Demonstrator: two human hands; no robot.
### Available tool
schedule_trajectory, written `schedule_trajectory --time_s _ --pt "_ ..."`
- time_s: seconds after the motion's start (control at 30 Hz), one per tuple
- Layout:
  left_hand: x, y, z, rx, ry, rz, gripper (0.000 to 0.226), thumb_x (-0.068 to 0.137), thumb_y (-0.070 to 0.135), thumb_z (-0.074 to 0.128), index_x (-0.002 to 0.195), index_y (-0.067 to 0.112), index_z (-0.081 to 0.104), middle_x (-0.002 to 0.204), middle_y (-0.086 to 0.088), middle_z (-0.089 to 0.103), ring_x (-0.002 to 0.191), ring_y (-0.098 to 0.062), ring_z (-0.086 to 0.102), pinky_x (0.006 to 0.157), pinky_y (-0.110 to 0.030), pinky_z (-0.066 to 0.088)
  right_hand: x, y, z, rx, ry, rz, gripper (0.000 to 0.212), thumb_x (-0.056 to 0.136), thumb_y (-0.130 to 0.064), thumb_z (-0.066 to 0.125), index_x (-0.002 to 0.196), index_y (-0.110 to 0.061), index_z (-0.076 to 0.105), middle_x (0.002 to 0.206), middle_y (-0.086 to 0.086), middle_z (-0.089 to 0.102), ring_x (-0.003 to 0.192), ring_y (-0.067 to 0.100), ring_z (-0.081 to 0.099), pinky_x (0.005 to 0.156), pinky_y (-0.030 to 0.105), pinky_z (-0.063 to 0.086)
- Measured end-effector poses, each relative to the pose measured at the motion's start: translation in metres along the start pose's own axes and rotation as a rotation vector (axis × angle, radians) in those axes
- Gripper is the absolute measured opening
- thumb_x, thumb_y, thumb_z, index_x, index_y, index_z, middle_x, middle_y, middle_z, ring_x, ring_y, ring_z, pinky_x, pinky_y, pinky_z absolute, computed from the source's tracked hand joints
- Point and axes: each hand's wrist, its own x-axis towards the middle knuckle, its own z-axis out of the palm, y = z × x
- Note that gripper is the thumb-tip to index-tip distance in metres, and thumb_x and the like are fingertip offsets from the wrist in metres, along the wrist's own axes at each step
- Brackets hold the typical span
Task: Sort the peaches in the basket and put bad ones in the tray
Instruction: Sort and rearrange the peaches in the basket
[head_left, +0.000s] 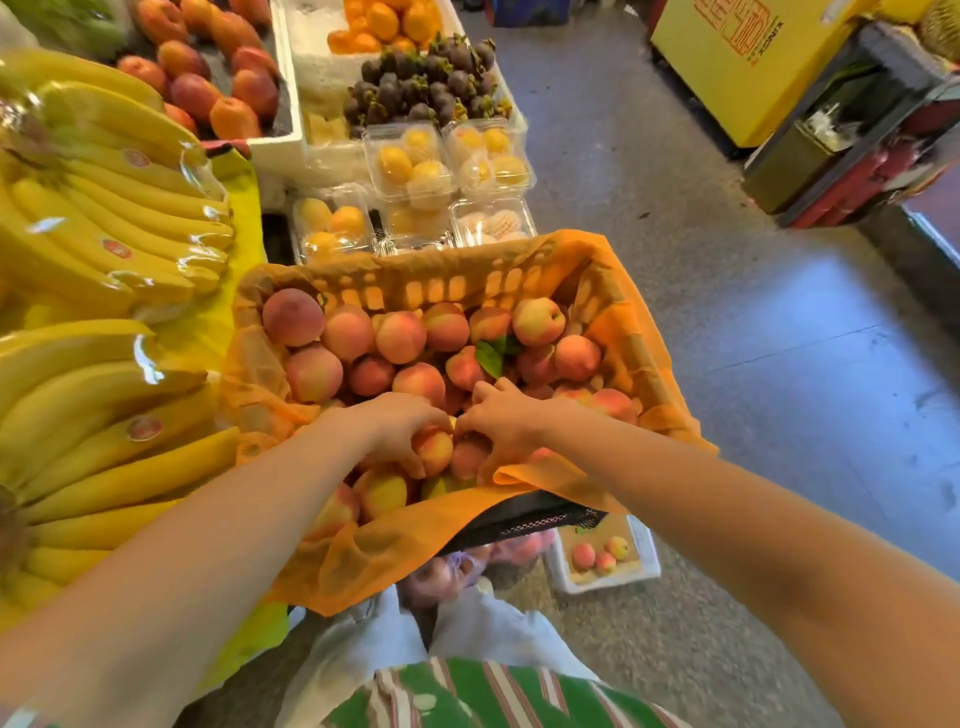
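A plastic basket (447, 288) lined with orange mesh cloth holds several pink-yellow peaches (400, 336). Both my hands reach into its near half. My left hand (400, 423) curls around a peach (435, 449) with a yellow-red skin. My right hand (501, 421) rests fingers-down on a neighbouring reddish peach (467, 457), touching it; a firm grip cannot be told. A white foam tray (647, 551) lies on the floor below the basket's near right corner, with three small peaches (602, 557) in it.
Wrapped banana bunches (104, 249) fill the left side. Clear boxes of yellow fruit (415, 166), mangosteens (426, 83) and red fruit stand behind the basket. A bag of fruit (447, 571) sits under the basket. Grey floor lies to the right.
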Motion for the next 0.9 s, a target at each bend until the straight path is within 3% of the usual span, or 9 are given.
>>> schedule_trajectory --time_s 0.13,0.23,0.4,0.53,0.63,0.7,0.77,0.83,0.9 --pt "-0.002 -0.014 -0.012 -0.184 -0.07 0.063 0.068 0.08 0.04 0.074 0.139 0.022 0.045 0.131 0.001 0.05 0.114 -0.018 0.049 0.087 -0.028 0.041 -0.001 0.004 -0.007 0.15 -0.013 0.026 0.068 0.072 -0.057 0.074 0.13 -0.028 0.053 0.114 0.008 0.05 0.113 0.024 0.034 0.092 0.037 0.027" --pt "-0.008 -0.027 -0.026 -0.524 -0.128 0.038 0.064 0.081 0.042 0.073 0.137 0.025 0.046 0.133 0.001 0.047 0.113 -0.017 0.053 0.093 -0.032 0.048 -0.021 0.018 -0.017 0.553 -0.008 0.096 0.061 0.074 -0.048 0.076 0.128 -0.029 0.056 0.114 0.003 0.051 0.111 0.022 0.045 0.098 0.04 0.041" --pt "-0.023 -0.031 -0.058 -1.14 -0.117 0.088 0.043 0.091 0.023 0.062 0.133 0.023 0.051 0.125 -0.002 0.057 0.106 -0.016 0.063 0.075 -0.024 0.056 -0.062 0.04 -0.036 1.163 0.134 0.188 0.046 0.085 -0.038 0.071 0.127 -0.025 0.057 0.124 -0.003 0.06 0.113 0.013 0.06 0.1 0.035 0.049" --pt "-0.022 -0.031 -0.061 -1.498 -0.073 0.11 0.044 0.091 0.025 0.061 0.132 0.014 0.051 0.122 -0.013 0.063 0.11 -0.028 0.064 0.085 -0.036 0.057 -0.074 0.037 -0.034 1.649 0.214 0.21 0.033 0.098 -0.038 0.051 0.129 -0.025 0.053 0.134 0.008 0.057 0.121 0.023 0.058 0.101 0.037 0.049" --pt "-0.018 -0.024 -0.059 -1.578 -0.043 0.139 0.046 0.081 0.033 0.07 0.12 0.013 0.058 0.108 -0.015 0.067 0.101 -0.027 0.063 0.091 -0.036 0.053 -0.071 0.032 -0.031 1.974 0.209 0.208 0.042 0.101 -0.047 0.037 0.132 -0.021 0.048 0.141 0.022 0.05 0.122 0.037 0.052 0.107 0.047 0.041" --pt "-0.015 -0.017 -0.057 -1.585 -0.017 0.142 0.048 0.077 0.033 0.07 0.119 0.015 0.057 0.106 -0.016 0.068 0.096 -0.025 0.063 0.091 -0.037 0.049 -0.071 0.03 -0.032 2.05 0.214 0.215 0.049 0.1 -0.051 0.029 0.13 -0.016 0.049 0.135 0.025 0.053 0.115 0.037 0.051 0.108 0.049 0.036" --pt "-0.014 -0.012 -0.058 -1.6 -0.002 0.141 0.05 0.077 0.034 0.068 0.12 0.015 0.055 0.101 -0.012 0.071 0.087 -0.02 0.067 0.085 -0.032 0.049 -0.073 0.031 -0.033 2.067 0.235 0.197 0.059 0.098 -0.057 0.029 0.129 -0.011 0.051 0.114 0.021 0.064 0.092 0.031 0.058 0.09 0.04 0.046" --pt "-0.015 -0.009 -0.062 -1.619 0.002 0.152 0.046 0.077 0.033 0.073 0.115 0.014 0.057 0.091 -0.007 0.074 0.077 -0.015 0.07 0.071 -0.024 0.055 -0.079 0.034 -0.034 2.035 0.257 0.164 0.065 0.09 -0.065 0.04 0.125 -0.012 0.054 0.098 0.013 0.065 0.076 0.021 0.058 0.071 0.029 0.047" --pt "-0.015 -0.011 -0.066 -1.635 0.02 0.156 0.036 0.08 0.031 0.068 0.111 0.015 0.058 0.09 -0.005 0.074 0.076 -0.014 0.071 0.063 -0.021 0.056 -0.086 0.039 -0.034 1.954 0.347 0.188 0.061 0.084 -0.061 0.058 0.124 -0.016 0.055 0.098 0.011 0.065 0.08 0.02 0.057 0.069 0.026 0.045"
